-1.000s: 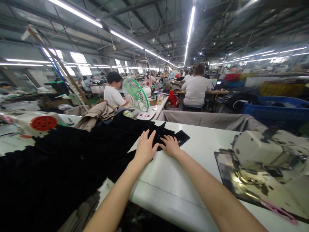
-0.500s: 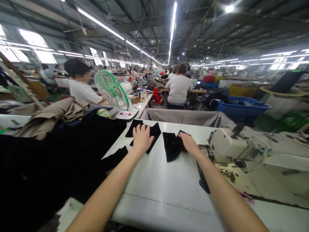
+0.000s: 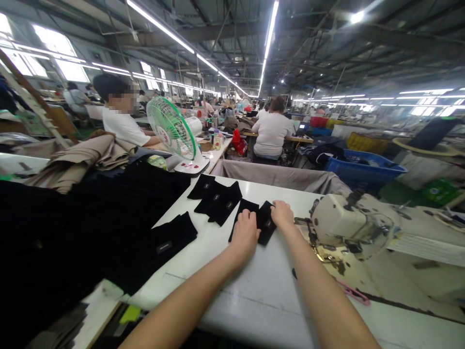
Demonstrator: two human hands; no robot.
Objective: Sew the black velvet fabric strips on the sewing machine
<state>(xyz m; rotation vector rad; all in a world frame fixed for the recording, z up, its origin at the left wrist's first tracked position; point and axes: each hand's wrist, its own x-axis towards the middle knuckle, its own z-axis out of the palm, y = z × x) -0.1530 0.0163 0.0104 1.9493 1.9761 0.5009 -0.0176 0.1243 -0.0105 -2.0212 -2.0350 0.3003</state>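
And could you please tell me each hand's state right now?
Left hand: bent over a black piece; grip cannot be told.
Right hand: at the edge of the next piece; grip cannot be told.

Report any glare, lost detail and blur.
Head view: windows and ceiling tubes glare white; head view: the black cloth heap loses most detail, the black piece at the right hand shows clear edges; head view: distant areas look soft.
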